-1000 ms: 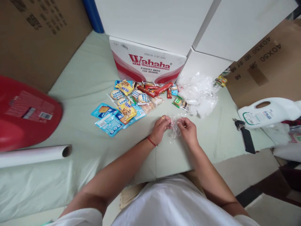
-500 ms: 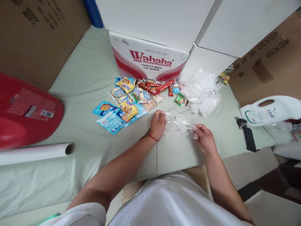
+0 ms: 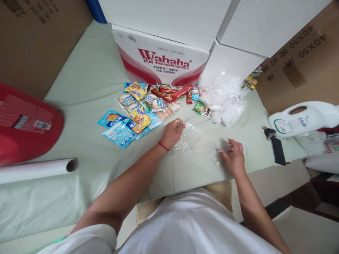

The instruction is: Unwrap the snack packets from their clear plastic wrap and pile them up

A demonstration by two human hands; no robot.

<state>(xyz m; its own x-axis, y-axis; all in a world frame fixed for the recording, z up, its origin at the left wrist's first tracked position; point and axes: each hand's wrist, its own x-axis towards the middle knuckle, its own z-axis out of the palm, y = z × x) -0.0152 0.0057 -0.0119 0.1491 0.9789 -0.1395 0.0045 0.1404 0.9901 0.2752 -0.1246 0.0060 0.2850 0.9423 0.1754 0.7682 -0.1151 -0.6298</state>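
Note:
My left hand (image 3: 172,133), with a red cord at the wrist, pinches one corner of a clear plastic bag (image 3: 197,141). The bag hangs limp and crinkled just over the cloth-covered table. At its other end my right hand (image 3: 234,155) is open, thumb and fingers apart, close beside the plastic. Beyond my left hand lies a pile of wrapped snacks: blue packets (image 3: 120,134), yellow cookie packets (image 3: 139,118), round white-wrapped biscuits (image 3: 158,103) and red-wrapped bars (image 3: 182,92). A heap of clear plastic bags (image 3: 225,98) sits to their right, with small green-wrapped snacks (image 3: 198,107) at its edge.
A Wahaha water carton (image 3: 164,61) and white boxes (image 3: 169,21) stand behind the snacks. At left are a red container (image 3: 26,123) and a white roll (image 3: 37,170). To the right lie a white jug (image 3: 304,118), keys (image 3: 269,132) and a black phone-like object (image 3: 278,151).
My right hand has let go of its end of the bag and opened. The bag now hangs looser from my left hand. The camera view has shifted slightly.

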